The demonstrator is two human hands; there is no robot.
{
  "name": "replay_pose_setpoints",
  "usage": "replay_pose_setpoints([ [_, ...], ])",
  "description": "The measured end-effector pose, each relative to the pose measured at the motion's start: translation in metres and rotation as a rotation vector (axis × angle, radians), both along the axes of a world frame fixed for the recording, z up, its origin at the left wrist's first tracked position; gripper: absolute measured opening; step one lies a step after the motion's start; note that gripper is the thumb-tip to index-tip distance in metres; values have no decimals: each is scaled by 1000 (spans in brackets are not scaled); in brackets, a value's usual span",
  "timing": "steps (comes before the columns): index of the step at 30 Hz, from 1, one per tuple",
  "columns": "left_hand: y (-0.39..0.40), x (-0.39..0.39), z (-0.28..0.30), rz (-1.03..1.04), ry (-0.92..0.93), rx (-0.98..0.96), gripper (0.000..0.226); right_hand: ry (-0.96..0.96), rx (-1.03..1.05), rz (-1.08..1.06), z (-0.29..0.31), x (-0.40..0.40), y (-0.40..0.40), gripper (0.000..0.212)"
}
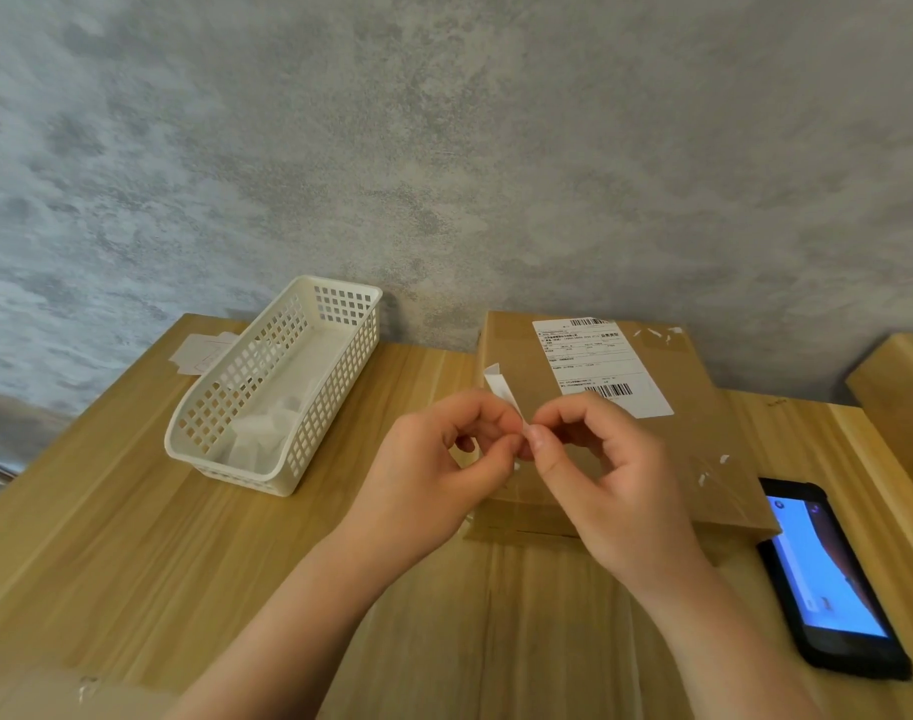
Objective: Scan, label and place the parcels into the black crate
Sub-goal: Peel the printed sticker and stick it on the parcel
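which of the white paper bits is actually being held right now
The small white label strip, pinched between the left hand and right hand above the parcel. The crumpled papers in the white basket lie untouched.

One flat brown cardboard parcel, one white perforated plastic basket, one black handheld phone with a lit blue screen, one small white paper label strip, two bare hands.
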State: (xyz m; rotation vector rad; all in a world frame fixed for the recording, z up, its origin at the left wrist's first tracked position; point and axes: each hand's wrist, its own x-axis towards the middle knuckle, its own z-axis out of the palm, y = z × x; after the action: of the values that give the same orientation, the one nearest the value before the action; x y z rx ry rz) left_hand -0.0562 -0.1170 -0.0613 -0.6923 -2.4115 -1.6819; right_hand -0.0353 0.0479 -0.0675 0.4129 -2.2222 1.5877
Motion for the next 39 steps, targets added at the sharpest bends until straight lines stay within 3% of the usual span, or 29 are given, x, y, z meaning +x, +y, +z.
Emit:
replay_pose_setpoints([
  [6, -3, -3, -3, 12, -25, 39, 9, 48, 102, -46, 0, -2, -4, 6],
  [10, -17, -8, -6, 49, -130, 143, 11, -110, -90, -53, -2, -7, -2, 18],
  [13, -40, -15, -9, 100, -183, 199, 5, -218, -175, -106, -5, -13, 8, 15],
  [17, -79, -24, -12, 287, -233, 225, 9, -301, -371, -261, -8, -22, 19, 16],
  [19, -101, -32, -15, 477, -230, 162, 14, -324, -450, -320, -10, -26, 22, 15],
  [22, -131, -44, -24, 763, -170, -186, 5, -365, -500, -322, -13, -30, 20, 13],
  [24, -142, -47, -33, 831, -138, -420, 5, -389, -499, -293, -15, -31, 15, 12],
  [26, -149, -50, -44, 874, -106, -536, 11, -391, -486, -279, -16, -30, 13, 12],
  [31, -153, -53, -58, 932, -57, -647, 14, -394, -453, -264, -17, -29, 14, 12],
  [39, -139, -48, -45, 864, 52, -582, 8, -372, -440, -255, -18, -29, 17, 13],
])
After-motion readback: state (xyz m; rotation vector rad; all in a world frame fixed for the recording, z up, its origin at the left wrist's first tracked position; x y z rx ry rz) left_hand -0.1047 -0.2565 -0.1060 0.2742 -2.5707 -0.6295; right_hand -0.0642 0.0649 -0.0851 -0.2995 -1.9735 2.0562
